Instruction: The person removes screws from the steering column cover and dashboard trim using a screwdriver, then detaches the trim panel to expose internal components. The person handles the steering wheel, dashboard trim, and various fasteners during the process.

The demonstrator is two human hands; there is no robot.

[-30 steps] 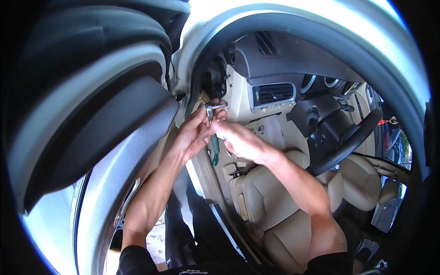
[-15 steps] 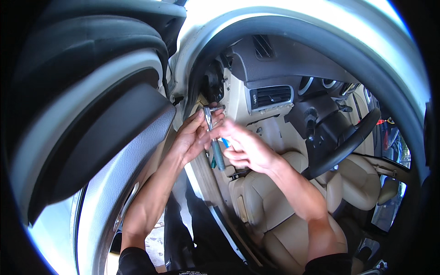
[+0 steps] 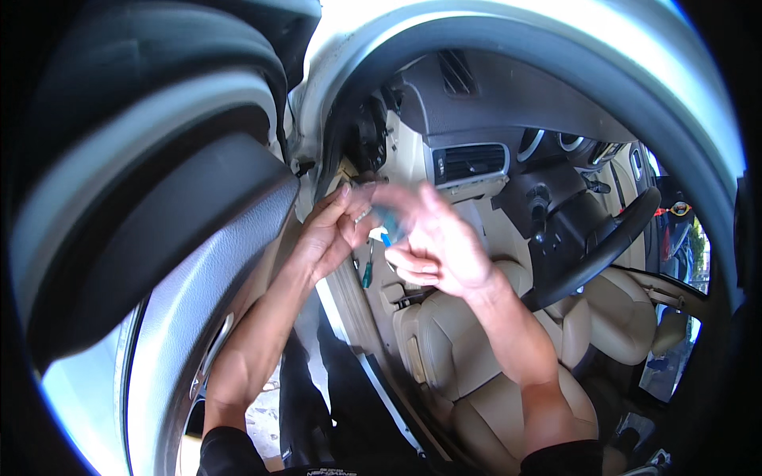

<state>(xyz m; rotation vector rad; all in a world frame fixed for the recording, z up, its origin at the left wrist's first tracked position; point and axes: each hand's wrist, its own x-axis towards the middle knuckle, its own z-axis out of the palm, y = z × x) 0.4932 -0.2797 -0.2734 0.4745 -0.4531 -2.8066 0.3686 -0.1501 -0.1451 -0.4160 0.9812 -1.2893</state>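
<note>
My left hand [image 3: 321, 230] is closed round the metal head of a ratchet wrench, beside the door opening. The wrench's teal handle [image 3: 386, 223] is smeared by motion between my hands. My right hand [image 3: 444, 254] is just to the right of it, its thumb raised and its forefinger blurred across the handle. The lower fingers are curled in. A small blue piece [image 3: 386, 239] shows at their edge; whether they hold it, and what it is, I cannot make out. Below my hands, a green-handled screwdriver [image 3: 367, 276] lies on the door sill.
The opened car door [image 3: 230, 230] fills the left side. To the right are the dashboard with an air vent [image 3: 474, 163], the steering wheel [image 3: 595, 254] and beige seats [image 3: 468, 337]. The dashboard's side end is uncovered, with a dark cavity [image 3: 369, 135] beyond my hands.
The wrench's handle has swung up and to the right, away from pointing down at the sill. My right forefinger has moved along with it, while the left hand keeps its hold on the head.
</note>
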